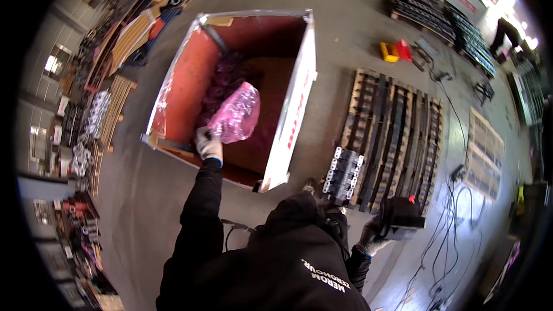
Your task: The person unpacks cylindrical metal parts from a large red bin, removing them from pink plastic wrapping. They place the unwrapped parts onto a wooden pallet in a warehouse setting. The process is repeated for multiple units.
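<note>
My left hand (209, 145), in a pale glove, reaches over the near edge of a large open crate (175, 80) with red inner walls. Its fingers are closed on the lower left end of a shiny pink plastic bag (237, 114). Whatever the bag contains cannot be made out. Behind it, dark purplish lumps (222, 78) lie along the crate's left inner wall. Low on the right, my gloved right hand (372, 239) is closed around a black, blocky device (402, 216) with a small red part on top; its exact kind is unclear.
Right of the crate lies a pallet of long dark bars (391, 138), with a metal piece with white perforated edges (344, 174) at its near left corner. Cables (446, 236) run across the floor at right. Yellow (389, 52) and red bins (404, 50) stand farther off. Loaded racks line the left.
</note>
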A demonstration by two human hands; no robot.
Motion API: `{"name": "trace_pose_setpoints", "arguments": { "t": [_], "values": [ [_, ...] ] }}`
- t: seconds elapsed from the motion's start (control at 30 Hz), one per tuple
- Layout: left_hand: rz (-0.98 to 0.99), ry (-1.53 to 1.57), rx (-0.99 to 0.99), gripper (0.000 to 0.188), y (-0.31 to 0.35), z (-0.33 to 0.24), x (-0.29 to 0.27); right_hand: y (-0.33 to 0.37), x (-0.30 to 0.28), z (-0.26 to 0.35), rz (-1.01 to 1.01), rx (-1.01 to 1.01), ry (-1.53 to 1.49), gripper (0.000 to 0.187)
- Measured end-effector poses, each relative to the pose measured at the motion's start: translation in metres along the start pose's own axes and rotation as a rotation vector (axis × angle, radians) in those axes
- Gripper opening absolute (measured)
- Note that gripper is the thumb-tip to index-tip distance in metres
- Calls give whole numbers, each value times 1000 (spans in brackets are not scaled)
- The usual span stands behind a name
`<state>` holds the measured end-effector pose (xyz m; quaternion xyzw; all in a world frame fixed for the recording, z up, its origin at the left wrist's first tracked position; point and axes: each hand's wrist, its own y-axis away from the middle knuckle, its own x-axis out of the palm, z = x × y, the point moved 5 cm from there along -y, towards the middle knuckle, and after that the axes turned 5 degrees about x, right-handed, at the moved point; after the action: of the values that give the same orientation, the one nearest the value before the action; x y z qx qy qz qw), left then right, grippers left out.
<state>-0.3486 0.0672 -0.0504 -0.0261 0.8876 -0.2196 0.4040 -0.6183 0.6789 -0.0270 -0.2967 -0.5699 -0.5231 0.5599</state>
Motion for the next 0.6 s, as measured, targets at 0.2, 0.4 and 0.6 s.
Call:
{"name": "trace_pose_setpoints", "arguments": {
  "t": [0.2, 0.4, 0.6],
  "values": [
    [411, -54, -185, 18, 51, 17, 3, 11, 34, -30, -280, -54, -226, 40],
    [995, -303, -208, 51, 67, -18, 18, 5, 14, -17, -93, -13, -143, 39],
    [827, 477, 137, 34, 74, -189, 12, 3, -9, -4, -48, -3, 7, 48]
  ]
}}
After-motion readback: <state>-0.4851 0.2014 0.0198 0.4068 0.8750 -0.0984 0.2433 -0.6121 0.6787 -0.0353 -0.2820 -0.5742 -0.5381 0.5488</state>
